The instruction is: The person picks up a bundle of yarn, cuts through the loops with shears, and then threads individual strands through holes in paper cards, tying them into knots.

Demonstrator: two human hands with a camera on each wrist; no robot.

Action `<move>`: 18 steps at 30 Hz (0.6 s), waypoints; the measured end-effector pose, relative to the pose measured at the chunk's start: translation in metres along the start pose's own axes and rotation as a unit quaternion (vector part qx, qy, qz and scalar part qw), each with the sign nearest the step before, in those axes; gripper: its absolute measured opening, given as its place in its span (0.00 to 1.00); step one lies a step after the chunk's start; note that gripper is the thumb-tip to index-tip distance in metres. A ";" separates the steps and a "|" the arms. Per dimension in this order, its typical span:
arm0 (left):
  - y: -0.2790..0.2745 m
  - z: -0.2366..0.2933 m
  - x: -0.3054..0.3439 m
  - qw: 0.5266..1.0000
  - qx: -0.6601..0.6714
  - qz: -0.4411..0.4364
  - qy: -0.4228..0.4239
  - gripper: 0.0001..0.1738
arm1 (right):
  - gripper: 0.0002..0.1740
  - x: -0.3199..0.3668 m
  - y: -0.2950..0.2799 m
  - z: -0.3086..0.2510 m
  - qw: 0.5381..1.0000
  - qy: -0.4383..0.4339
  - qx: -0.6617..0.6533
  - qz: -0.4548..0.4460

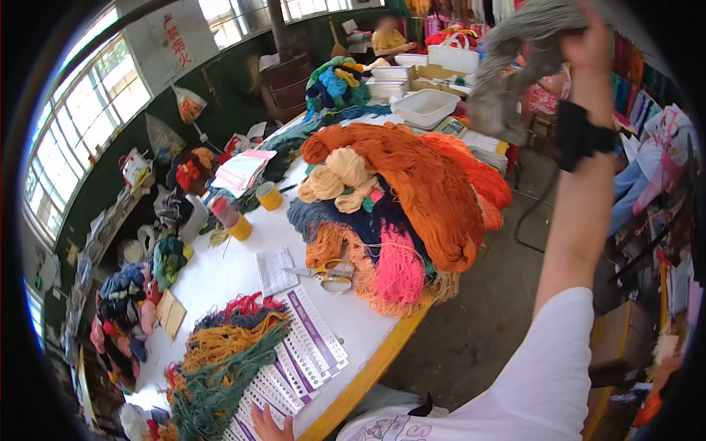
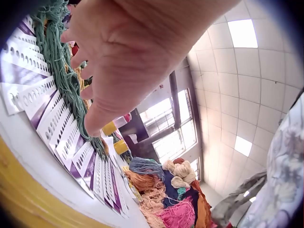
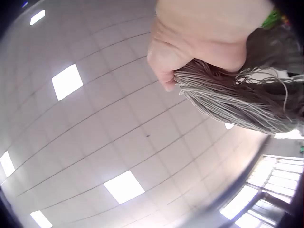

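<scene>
Raised high at the upper right of the head view, my right hand [image 1: 588,48] grips a hank of grey yarn [image 1: 500,73]. The strands hang down and to the left of it. In the right wrist view the fingers curl round the grey yarn [image 3: 232,102]. My left hand [image 1: 271,426] lies low at the table's near edge, fingers extended over punched cards with purple bands [image 1: 312,334]. Its fingertips are close to a row of green yarn [image 2: 59,66] looped along the cards. Mustard and red yarn [image 1: 220,342] lies beyond the green.
A big pile of orange, pink, navy and cream yarn [image 1: 426,191] covers the table's right side. Yellow-handled scissors [image 1: 332,276] lie before it, near two yellow containers [image 1: 269,196]. A white basin [image 1: 426,109] stands farther back. Other people [image 1: 390,38] sit beyond the table.
</scene>
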State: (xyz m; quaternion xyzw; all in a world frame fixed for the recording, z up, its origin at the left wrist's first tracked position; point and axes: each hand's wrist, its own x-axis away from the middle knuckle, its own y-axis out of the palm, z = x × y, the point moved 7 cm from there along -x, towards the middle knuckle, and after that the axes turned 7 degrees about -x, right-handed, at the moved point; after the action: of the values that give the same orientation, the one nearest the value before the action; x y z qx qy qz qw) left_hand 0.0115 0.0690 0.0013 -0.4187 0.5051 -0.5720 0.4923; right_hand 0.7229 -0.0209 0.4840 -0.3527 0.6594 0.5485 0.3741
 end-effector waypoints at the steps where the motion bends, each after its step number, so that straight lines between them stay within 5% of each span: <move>1: -0.004 0.001 0.004 1.000 -0.001 0.015 0.007 0.39 | 0.19 0.012 0.027 -0.032 0.997 -0.023 0.060 0.030; 5: 0.008 -0.001 0.005 0.989 0.096 0.087 0.066 0.37 | 0.18 0.088 0.102 -0.058 0.988 -0.012 0.155 -0.019; 13: -0.030 -0.011 -0.009 0.998 0.067 -0.004 -0.014 0.34 | 0.18 0.278 0.170 -0.019 0.963 0.180 0.169 -0.106; 18: -0.020 -0.026 -0.002 0.993 0.103 -0.028 0.042 0.33 | 0.18 0.339 0.217 -0.008 0.953 0.228 0.151 -0.127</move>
State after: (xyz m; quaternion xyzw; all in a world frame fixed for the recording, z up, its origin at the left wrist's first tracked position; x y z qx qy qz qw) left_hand -0.0163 0.0754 0.0174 -0.3557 0.4516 -0.6514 0.4952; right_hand 0.3722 -0.0154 0.2862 -0.4889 0.7521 0.2950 0.3292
